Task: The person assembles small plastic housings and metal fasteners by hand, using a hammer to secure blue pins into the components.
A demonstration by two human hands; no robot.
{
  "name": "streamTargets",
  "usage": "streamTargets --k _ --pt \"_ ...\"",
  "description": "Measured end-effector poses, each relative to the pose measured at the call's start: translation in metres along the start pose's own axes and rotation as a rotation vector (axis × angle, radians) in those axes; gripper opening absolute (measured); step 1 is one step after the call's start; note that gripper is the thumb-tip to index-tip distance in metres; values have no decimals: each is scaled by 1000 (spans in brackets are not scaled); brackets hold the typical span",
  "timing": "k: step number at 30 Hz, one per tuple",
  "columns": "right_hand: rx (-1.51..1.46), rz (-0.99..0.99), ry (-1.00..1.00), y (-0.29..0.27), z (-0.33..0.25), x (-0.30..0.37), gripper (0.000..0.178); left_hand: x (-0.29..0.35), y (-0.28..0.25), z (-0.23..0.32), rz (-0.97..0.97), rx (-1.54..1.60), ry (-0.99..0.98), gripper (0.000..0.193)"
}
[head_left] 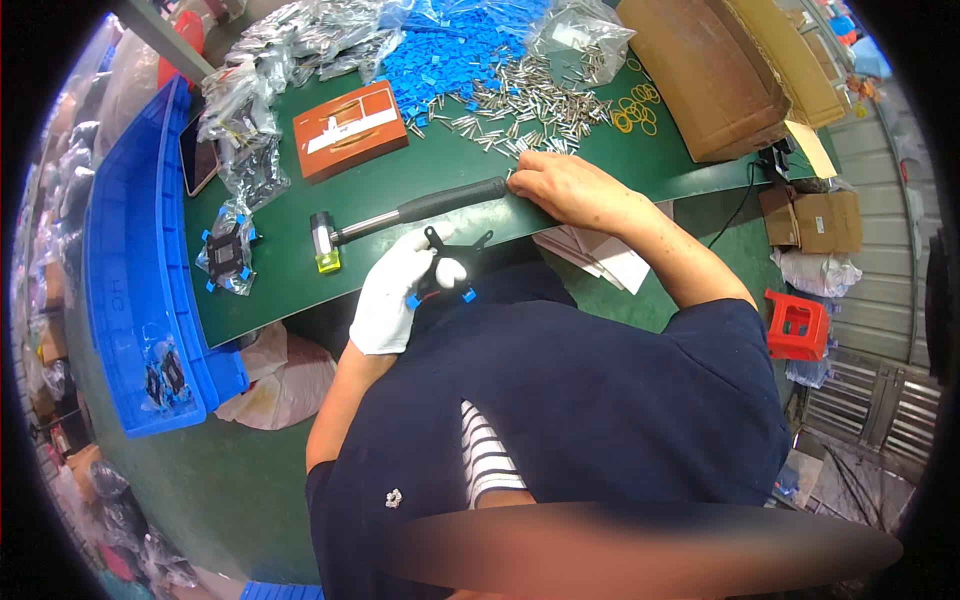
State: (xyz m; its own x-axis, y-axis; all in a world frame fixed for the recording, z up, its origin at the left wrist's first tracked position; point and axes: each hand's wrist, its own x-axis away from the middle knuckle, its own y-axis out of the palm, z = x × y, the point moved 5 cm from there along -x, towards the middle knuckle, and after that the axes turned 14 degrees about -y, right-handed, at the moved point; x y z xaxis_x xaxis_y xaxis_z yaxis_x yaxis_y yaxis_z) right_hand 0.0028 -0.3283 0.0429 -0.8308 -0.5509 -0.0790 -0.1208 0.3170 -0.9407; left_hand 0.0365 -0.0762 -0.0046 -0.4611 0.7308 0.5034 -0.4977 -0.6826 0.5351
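My left hand (388, 298), in a white glove, grips a black X-shaped bracket (462, 256) with small blue pieces on its lower arms. The bracket is held just off the near edge of the green table. My right hand (565, 188) is bare, its fingers pinched together by the handle end of a mallet (400, 216). What the fingertips hold, if anything, is too small to make out. The mallet lies on the table with its black and yellow-green head to the left. Further left, another black bracket (228, 256) with blue corner pieces rests on a clear bag.
Blue pieces (450, 55) and metal screws (535, 100) are heaped at the back, beside yellow rubber bands (637, 110). A brown-red box (350, 130) and a phone (199, 155) lie left. A cardboard box (705, 85) stands right; a blue crate (140, 250) stands beyond the left edge.
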Motion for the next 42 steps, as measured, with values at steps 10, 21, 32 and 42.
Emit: streamTargets --k 10,21,32,42 --pt "-982 238 -105 -10 -68 -37 8 5 4 9 147 -513 174 26" --pt "-716 277 -190 -1 -73 -58 9 18 13 25 298 -841 288 19" --pt "-400 481 -173 1 -88 -63 20 20 7 26 388 -1016 356 16" --pt "-411 478 -163 8 -92 -70 15 25 4 30 422 -1092 438 16"
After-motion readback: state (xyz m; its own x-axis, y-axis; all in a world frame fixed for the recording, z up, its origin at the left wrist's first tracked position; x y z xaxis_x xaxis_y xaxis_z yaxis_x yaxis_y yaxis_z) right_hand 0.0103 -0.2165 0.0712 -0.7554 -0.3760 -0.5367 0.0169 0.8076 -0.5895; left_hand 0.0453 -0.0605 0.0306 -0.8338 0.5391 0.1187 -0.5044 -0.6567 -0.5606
